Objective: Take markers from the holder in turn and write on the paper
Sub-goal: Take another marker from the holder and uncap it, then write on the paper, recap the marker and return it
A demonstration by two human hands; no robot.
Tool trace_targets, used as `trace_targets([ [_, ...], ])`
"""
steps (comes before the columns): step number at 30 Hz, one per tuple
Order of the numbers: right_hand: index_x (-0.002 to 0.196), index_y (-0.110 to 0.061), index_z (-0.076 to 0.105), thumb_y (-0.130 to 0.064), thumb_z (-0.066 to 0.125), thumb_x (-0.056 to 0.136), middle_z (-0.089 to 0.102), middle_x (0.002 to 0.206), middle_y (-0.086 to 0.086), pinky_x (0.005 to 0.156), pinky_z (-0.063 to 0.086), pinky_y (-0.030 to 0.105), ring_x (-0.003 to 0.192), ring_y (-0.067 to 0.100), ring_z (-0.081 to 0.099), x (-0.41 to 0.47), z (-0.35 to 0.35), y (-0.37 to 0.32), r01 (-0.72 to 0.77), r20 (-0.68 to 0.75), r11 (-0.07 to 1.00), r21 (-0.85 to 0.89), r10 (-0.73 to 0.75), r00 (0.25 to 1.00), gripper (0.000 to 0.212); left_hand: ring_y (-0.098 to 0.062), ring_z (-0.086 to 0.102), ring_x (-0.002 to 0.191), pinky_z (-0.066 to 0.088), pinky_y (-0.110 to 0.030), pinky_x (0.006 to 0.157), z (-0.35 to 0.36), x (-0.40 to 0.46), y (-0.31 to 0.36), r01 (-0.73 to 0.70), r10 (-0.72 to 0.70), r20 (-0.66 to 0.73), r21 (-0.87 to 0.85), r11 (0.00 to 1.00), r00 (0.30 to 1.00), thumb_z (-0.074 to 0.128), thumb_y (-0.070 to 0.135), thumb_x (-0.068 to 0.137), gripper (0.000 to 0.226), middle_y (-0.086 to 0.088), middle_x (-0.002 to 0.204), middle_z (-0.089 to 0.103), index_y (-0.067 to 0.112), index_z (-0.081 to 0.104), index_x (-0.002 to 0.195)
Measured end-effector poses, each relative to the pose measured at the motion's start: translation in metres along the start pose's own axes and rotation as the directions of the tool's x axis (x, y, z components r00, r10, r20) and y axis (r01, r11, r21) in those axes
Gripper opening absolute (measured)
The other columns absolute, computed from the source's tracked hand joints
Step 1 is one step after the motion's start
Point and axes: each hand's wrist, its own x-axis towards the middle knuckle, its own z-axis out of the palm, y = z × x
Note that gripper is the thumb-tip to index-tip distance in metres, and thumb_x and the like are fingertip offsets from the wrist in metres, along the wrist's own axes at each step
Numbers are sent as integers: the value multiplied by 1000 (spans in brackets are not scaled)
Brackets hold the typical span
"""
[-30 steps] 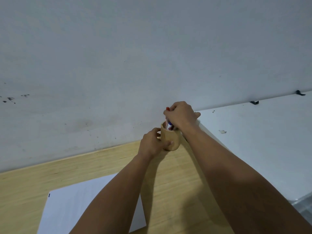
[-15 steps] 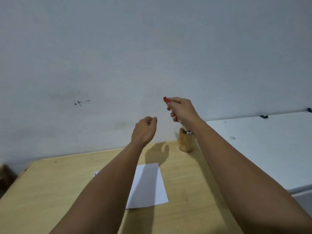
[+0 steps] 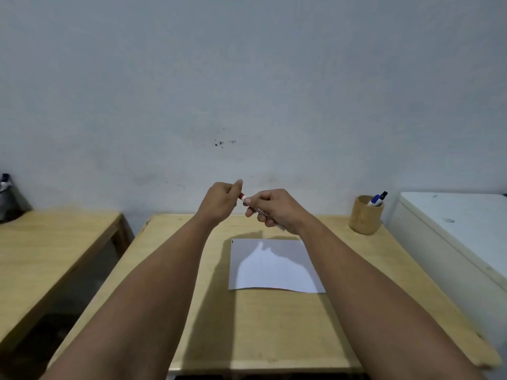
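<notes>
Both hands raised above paper (image 3: pixel 271 266): right hand (image 3: pixel 277 208) wrapped around red marker (image 3: pixel 242 197) barrel, left hand (image 3: pixel 220 200) pinching its red cap end. Holder (image 3: pixel 365 215) far right on table (image 3: pixel 274 325), two markers (image 3: pixel 377 199) inside.

A white marker (image 3: pixel 242 198) with a red cap slants in the air above the paper (image 3: pixel 274 266); the blank white sheet lies flat mid-table; the round wooden holder (image 3: pixel 365 215), at two o'clock, keeps two upright markers (image 3: pixel 377 199).

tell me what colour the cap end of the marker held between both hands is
Red, on the white-barrelled marker; head view shows it.
</notes>
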Motion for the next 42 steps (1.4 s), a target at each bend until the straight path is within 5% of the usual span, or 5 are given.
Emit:
trace_targets([
  [17, 103, -19, 77, -25, 75, 101, 79, 81, 2, 62, 42, 21, 61, -1, 57, 42, -7, 63, 203, -99, 847, -492, -286, 953, 7, -21, 62, 67, 38, -32, 63, -40, 43, -82, 61, -29, -283, 106, 992, 959, 45, 45, 105, 60, 4, 76, 71, 14, 54, 54],
  [21, 110, -19, 59, -9, 57, 110, 75, 93, 11, 54, 50, 23, 54, 6, 56, 46, -15, 71, 95, -279, 974, -208, -152, 948, 10, -26, 67, 84, 48, -34, 73, -32, 41, -112, -61, 106, -21, 701, 711, 994, 31, 59, 105, 62, 7, 89, 76, 21, 73, 80],
  [28, 114, -18, 76, 2, 51, 106, 83, 103, 10, 63, 60, 33, 76, 25, 78, 51, -13, 57, 25, -265, 871, 491, 121, 957, 33, -30, 68, 83, 39, -33, 65, 1, 20, -146, -234, 63, 230, 873, 427, 971, 27, 54, 105, 49, -5, 93, 71, 21, 53, 80],
  [35, 99, -18, 70, -46, 66, 104, 68, 69, 1, 50, 44, 24, 53, 13, 59, 54, 5, 67, 42, -409, 938, 344, 109, 906, 28, -28, 67, 92, 44, -36, 71, -2, 12, -141, -122, -7, 145, 851, 511, 989, 32, 72, 97, 60, -2, 100, 71, 19, 59, 92],
  [42, 105, -13, 77, -22, 68, 98, 80, 77, 4, 53, 48, 24, 55, 17, 64, 47, 38, 74, -18, -385, 975, 223, 105, 917, 14, -19, 59, 85, 51, -39, 74, -3, -43, -135, -152, 217, -24, 640, 753, 976, 49, 77, 83, 51, 14, 91, 62, 28, 59, 90],
])
